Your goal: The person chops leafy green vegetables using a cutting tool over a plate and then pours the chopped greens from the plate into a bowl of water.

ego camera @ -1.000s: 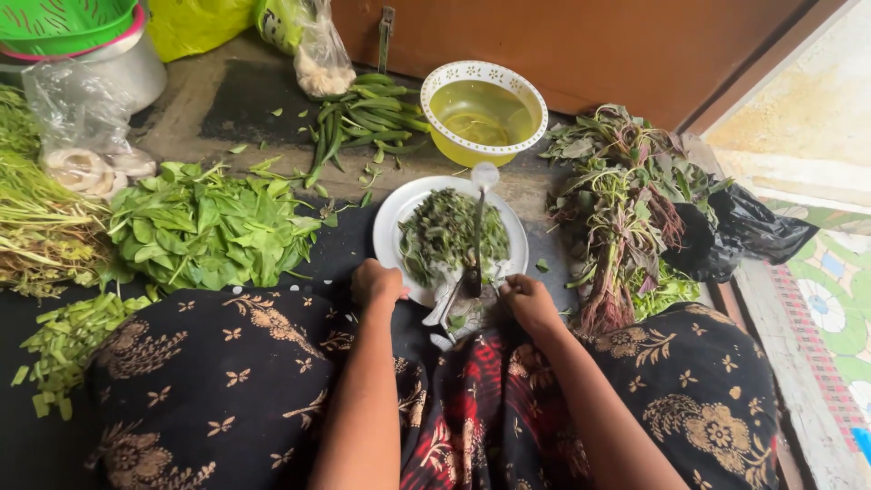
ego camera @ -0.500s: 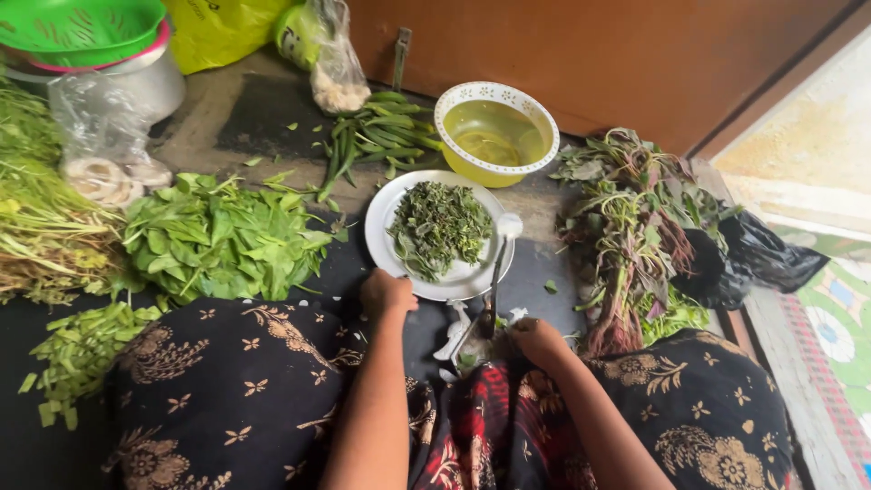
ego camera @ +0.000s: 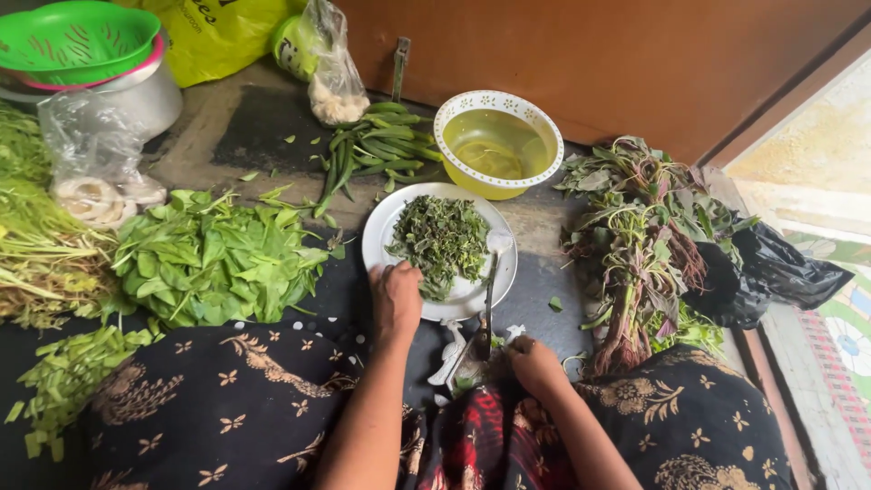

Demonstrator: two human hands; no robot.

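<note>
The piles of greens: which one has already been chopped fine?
The chopped greens on the white plate, touched by the left hand. The leaf pile and the stalk bundle remain whole.

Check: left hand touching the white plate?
Touching. In the head view the left hand lies over the near rim of the white plate, its fingers covering the edge with no gap visible, beside the chopped greens.
</note>
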